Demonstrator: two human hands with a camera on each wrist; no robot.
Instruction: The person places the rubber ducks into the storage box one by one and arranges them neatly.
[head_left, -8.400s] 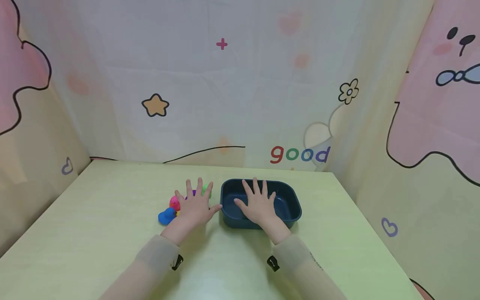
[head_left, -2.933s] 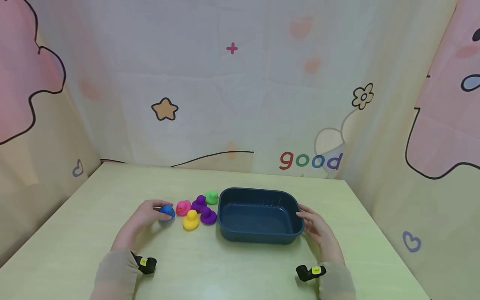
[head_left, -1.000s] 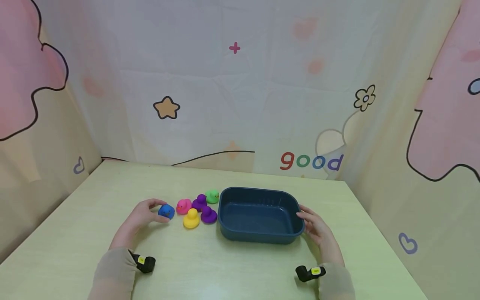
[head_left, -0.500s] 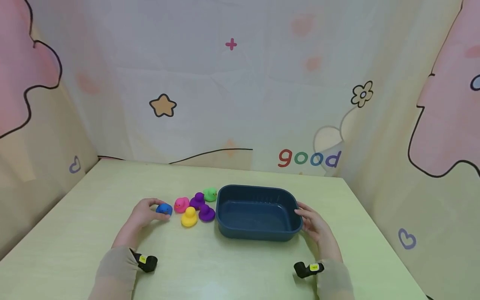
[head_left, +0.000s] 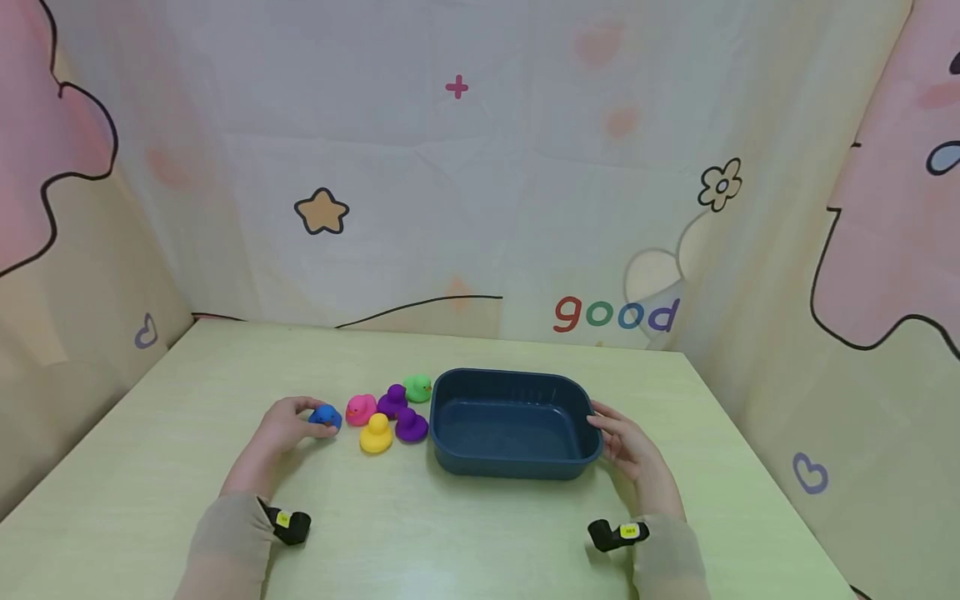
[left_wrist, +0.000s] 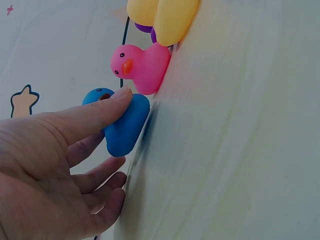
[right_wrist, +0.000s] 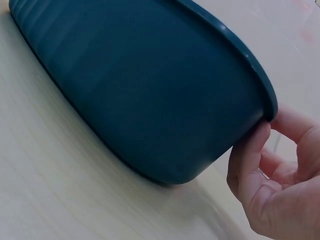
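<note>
My left hand (head_left: pixel 287 427) pinches a blue rubber duck (left_wrist: pixel 131 125) at the left end of a duck group. The thumb (left_wrist: pixel 107 107) lies across the duck, with the index finger behind it and the other fingers loosely curled below. Close to its right, a pink duck (head_left: pixel 362 410) faces left. A dark blue rectangular basin (head_left: pixel 517 468) stands right of the ducks, nothing inside. At its right end my right hand (head_left: pixel 632 450) holds the rim; in the right wrist view the thumb (right_wrist: pixel 252 145) sits just under the rim and a finger passes behind it.
Between the pink duck and the basin stand a yellow duck (head_left: pixel 376 437), two purple ducks, the nearer purple duck (head_left: pixel 411 427) close to the basin wall, and a green duck (head_left: pixel 417 388) at the back. A printed curtain (head_left: pixel 405 217) encloses the pale table (head_left: pixel 450 542).
Both hands were spread over ducks and basin at first, then moved outward to the blue duck and the basin's right end. The left thumb came off the duck a second ago and is back on it.
</note>
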